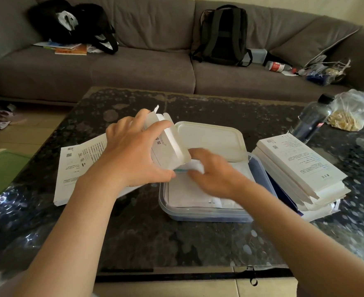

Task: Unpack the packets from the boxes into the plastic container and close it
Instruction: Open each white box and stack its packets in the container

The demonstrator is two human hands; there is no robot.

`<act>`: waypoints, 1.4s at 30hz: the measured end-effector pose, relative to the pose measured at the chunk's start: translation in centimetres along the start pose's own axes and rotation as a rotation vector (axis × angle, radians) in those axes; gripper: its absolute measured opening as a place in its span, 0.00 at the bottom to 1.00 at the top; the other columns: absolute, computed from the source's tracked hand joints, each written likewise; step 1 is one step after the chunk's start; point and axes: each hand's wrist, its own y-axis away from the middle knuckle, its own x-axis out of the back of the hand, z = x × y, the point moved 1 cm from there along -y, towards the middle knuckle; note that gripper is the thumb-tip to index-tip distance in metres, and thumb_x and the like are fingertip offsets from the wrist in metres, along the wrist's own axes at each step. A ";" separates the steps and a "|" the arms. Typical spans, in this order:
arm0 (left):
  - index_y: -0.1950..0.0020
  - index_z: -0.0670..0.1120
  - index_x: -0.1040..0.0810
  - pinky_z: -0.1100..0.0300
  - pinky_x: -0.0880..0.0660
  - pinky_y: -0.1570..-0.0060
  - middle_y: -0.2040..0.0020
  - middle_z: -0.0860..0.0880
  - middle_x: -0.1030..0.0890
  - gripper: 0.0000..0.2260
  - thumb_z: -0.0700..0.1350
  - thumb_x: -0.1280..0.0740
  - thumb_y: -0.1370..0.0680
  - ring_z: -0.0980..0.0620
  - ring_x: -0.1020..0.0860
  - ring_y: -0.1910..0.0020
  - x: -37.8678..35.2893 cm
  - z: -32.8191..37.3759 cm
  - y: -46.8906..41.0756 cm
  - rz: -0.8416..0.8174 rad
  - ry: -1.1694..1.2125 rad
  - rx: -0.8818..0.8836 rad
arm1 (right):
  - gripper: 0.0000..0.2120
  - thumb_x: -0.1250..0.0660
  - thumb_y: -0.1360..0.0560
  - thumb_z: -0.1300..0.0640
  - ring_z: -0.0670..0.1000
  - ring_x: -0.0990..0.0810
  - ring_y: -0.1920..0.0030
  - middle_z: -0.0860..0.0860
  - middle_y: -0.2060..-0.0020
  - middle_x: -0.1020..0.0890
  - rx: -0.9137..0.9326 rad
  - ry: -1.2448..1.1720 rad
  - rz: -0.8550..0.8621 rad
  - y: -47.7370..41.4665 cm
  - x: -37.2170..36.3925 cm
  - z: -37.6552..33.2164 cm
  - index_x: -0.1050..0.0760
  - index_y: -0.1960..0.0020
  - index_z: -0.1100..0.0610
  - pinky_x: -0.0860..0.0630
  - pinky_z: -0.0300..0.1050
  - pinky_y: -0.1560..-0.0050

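Dim, warm indoor light, no hard shadows anywhere. The glossy dark tabletop (134, 232) picks up pale glare patches at lower left & along the right side. Right hand (211, 170) is motion-blurred; left hand (131, 155) is sharp. Wide-angle lens bends the sofa (134, 67) & tabletop edges and stretches the bottom corners. White boxes (301, 166) are the brightest area, print still legible.

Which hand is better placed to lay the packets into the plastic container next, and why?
Right. The right hand grips the packets directly above the plastic container; the left hand is occupied holding the box.
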 end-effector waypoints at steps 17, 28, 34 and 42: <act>0.20 0.56 0.59 0.44 0.43 0.26 0.23 0.54 0.43 0.61 0.69 0.24 0.41 0.47 0.40 0.26 -1.8 4.0 0.1 0.055 -0.033 -0.243 | 0.09 0.27 0.24 0.57 0.50 0.14 0.67 0.50 0.58 0.16 -0.169 -0.128 0.117 -0.3 3.7 -2.1 0.26 0.51 0.55 0.16 0.44 0.67; 0.18 0.55 0.56 0.42 0.43 0.25 0.21 0.51 0.43 0.60 0.69 0.25 0.40 0.46 0.40 0.25 -2.3 4.7 0.2 0.094 -0.034 -0.307 | 0.08 0.31 0.21 0.55 0.43 0.22 0.65 0.40 0.62 0.26 -0.064 0.130 0.166 -1.5 3.3 -2.1 0.30 0.48 0.48 0.26 0.32 0.71; 0.19 0.54 0.57 0.40 0.44 0.24 0.21 0.51 0.44 0.61 0.69 0.25 0.40 0.46 0.42 0.23 -2.1 5.1 0.3 0.085 -0.043 -0.327 | 0.21 0.23 0.28 0.55 0.53 0.13 0.53 0.52 0.53 0.15 -0.215 -0.480 0.168 0.4 5.5 -0.9 0.27 0.39 0.54 0.15 0.53 0.54; 0.18 0.52 0.59 0.39 0.56 0.22 0.17 0.42 0.60 0.54 0.75 0.37 0.33 0.40 0.57 0.18 -3.6 7.6 0.6 0.222 0.043 -0.290 | 0.06 0.30 0.23 0.66 0.57 0.13 0.53 0.57 0.54 0.13 -0.177 -0.813 0.446 5.2 9.3 2.0 0.19 0.47 0.62 0.15 0.57 0.55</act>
